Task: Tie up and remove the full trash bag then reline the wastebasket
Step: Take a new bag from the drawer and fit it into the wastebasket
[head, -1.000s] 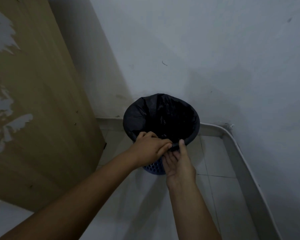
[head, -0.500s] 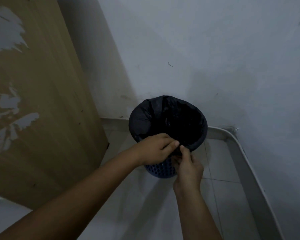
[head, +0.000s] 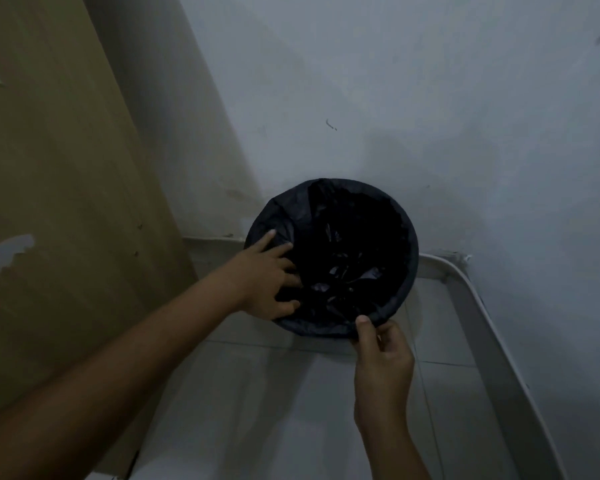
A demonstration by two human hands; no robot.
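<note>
While left hand point(head: 267, 275) rests spread on black trash bag point(head: 343, 244), right hand point(head: 378, 348) grip pinches its rim, no readable writing

A single head-worn wide-angle camera looks steeply down and forward from above into a room corner. It sits close over the wastebasket point(head: 331, 258), whose round mouth fills the middle, with both forearms reaching in from the lower edge. No second view shares the scene.
</note>
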